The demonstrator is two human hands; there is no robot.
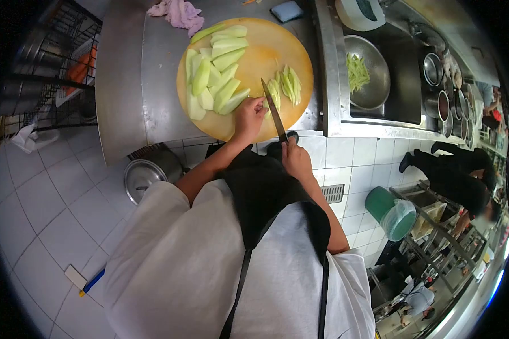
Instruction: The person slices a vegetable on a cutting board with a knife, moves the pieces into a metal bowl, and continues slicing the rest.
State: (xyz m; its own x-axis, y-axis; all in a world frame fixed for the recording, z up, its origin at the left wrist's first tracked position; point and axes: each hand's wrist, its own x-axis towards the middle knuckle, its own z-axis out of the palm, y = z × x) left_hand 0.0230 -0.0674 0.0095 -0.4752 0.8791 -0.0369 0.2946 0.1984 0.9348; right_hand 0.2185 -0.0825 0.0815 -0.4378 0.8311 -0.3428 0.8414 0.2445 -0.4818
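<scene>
A round wooden cutting board (266, 42) lies on the steel counter in front of me. My right hand (297, 161) is wrapped round the handle of a long kitchen knife (274, 109), its blade pointing away over the board. My left hand (249, 117) has its fingers curled in against pale green vegetable slices (272, 97), right beside the blade. Another bunch of thin slices (290, 86) lies just right of the knife. Larger peeled vegetable wedges (215, 79) cover the board's left side.
A pink cloth (178, 14) and a blue sponge (287, 11) lie behind the board. In the sink at right sits a metal bowl (373, 53) with green strips inside. A lidded pot (144, 179) stands on the floor at left. Other people work at far right.
</scene>
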